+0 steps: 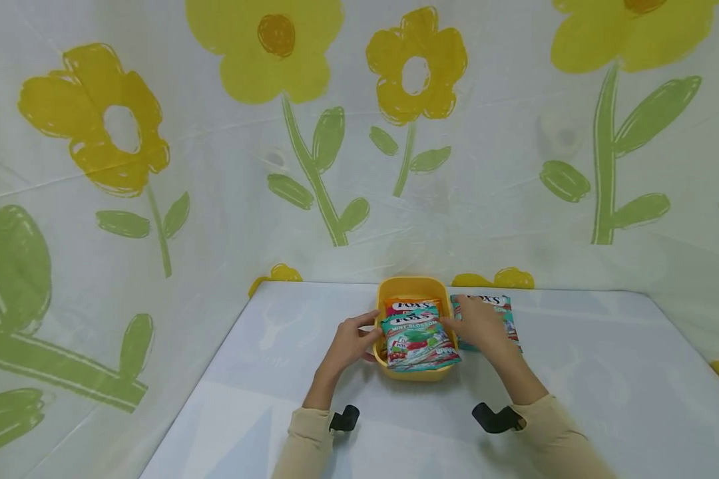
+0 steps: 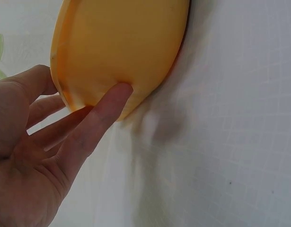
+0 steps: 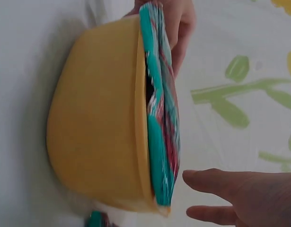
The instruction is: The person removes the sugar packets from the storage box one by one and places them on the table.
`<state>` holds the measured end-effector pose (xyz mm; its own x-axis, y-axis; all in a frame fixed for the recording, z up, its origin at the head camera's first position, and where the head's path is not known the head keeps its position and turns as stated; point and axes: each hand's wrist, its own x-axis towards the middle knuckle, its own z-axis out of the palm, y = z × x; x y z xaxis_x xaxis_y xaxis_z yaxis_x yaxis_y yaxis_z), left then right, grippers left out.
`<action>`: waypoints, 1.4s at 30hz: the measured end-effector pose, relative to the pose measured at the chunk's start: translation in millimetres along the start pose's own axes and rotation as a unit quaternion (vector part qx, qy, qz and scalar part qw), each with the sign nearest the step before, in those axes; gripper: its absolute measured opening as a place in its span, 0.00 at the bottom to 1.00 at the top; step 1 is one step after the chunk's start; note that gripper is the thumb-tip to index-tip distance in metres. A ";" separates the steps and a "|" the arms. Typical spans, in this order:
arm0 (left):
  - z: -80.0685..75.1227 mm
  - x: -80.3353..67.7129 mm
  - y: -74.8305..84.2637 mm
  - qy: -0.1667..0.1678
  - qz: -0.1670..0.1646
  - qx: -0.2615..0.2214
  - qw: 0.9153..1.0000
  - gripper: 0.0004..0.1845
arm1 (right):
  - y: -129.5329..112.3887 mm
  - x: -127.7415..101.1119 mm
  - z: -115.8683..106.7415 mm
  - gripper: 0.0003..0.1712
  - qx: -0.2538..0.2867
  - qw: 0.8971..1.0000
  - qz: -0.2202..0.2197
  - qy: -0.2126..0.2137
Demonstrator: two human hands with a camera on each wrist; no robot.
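Note:
A yellow plastic tub point(image 1: 416, 375) stands on the table with candy bags piled in it. On top lies a teal Fox's Mint Blossom bag point(image 1: 416, 342), overhanging the near rim. Behind it shows an orange-red Fox's bag point(image 1: 410, 305). My left hand point(image 1: 349, 342) holds the tub's left side, with a finger at the rim and a digit pressed on the outer wall point(image 2: 121, 47). My right hand point(image 1: 479, 324) is beside the tub's right rim, its digits apart and holding nothing. Another teal Fox's bag point(image 1: 508, 318) lies on the table, partly hidden under that hand.
The white table point(image 1: 275, 372) ends at the back against a pale sheet point(image 1: 485, 219) printed with yellow flowers. Black wrist-worn mounts point(image 1: 496, 418) stick out near both cuffs.

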<state>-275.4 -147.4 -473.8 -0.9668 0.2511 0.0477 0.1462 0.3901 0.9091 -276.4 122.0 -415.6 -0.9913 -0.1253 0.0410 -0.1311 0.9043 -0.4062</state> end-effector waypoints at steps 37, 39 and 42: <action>-0.3 0.7 -1.2 -0.005 0.003 -0.005 1.000 0.27 | -66.9 -2.8 48.2 0.37 -0.016 1.000 0.024 -0.012; -0.2 0.5 -0.7 -0.005 0.002 -0.006 1.000 0.27 | -67.9 -2.3 47.9 0.37 -0.023 0.999 0.032 -0.016; -0.6 0.2 1.0 -0.003 -0.002 -0.004 1.000 0.27 | -69.4 -0.3 46.4 0.36 -0.039 0.998 0.046 -0.024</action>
<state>-275.5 -147.5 -472.7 -0.9659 0.2556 0.0411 0.1406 0.3849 0.9122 -266.3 40.4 -429.8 -0.9976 -0.0579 -0.0370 -0.0423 0.9417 -0.3337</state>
